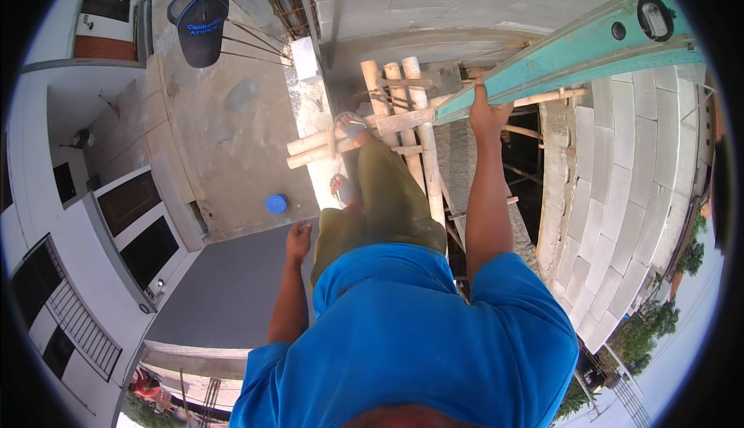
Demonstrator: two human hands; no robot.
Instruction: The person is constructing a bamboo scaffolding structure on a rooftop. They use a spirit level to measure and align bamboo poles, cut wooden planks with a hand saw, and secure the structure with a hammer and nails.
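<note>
My right hand point(487, 110) is closed round the long turquoise spirit level point(566, 56), which slants from the bamboo poles up to the upper right. My left hand point(298, 240) hangs low beside my leg, fingers loosely curled and a little apart, with nothing visible in it. My sandaled feet point(350, 127) are on a narrow white ledge point(314, 172) and lashed bamboo poles point(411, 79), high over the ground.
To the left, far below, lie a concrete yard point(209, 141), a blue round lid or bucket point(276, 203) and house fronts. A dark cap point(203, 29) hangs near rebar at upper left. Dark gaps point(523, 180) and a block wall point(620, 195) are to my right.
</note>
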